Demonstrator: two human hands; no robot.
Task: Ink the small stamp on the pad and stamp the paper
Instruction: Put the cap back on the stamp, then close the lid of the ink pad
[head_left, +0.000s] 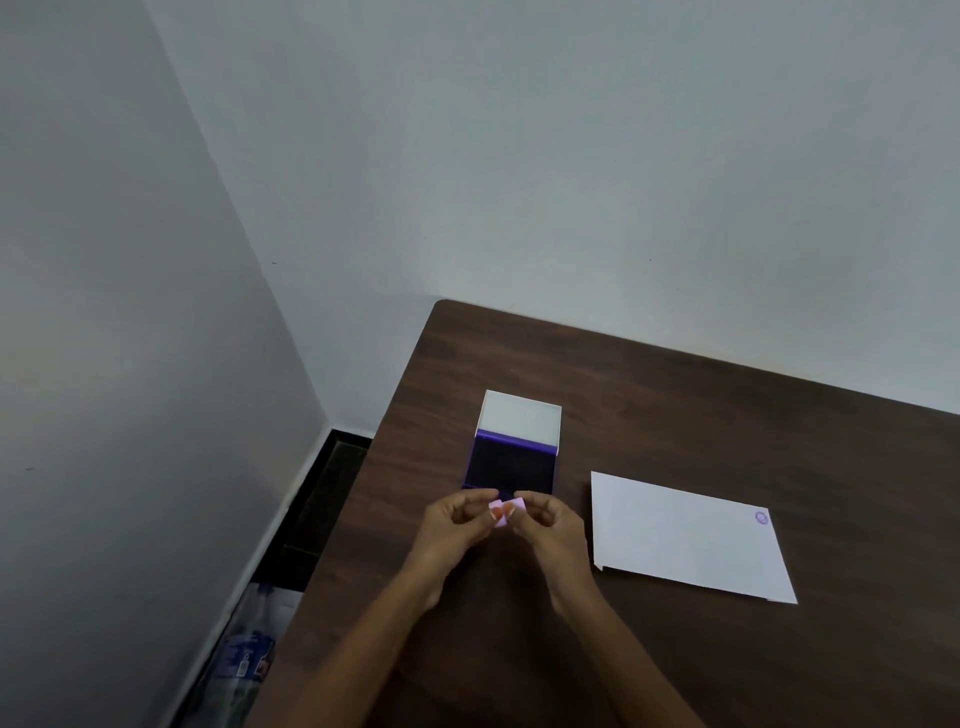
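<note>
A small pink stamp (506, 512) is pinched between the fingertips of my left hand (457, 525) and my right hand (545, 525), just in front of the ink pad. The ink pad (509, 462) lies open on the dark wooden table (675, 395), its dark purple pad facing up and its white lid (519, 415) folded back behind it. To the right lies a white sheet of paper (680, 535) with one round purple stamp mark (761, 517) near its far right corner. Most of the stamp is hidden by my fingers.
The table stands in a corner against pale walls. Its left edge runs diagonally, with a gap to the wall. A plastic bottle (244, 654) lies on the floor at the lower left.
</note>
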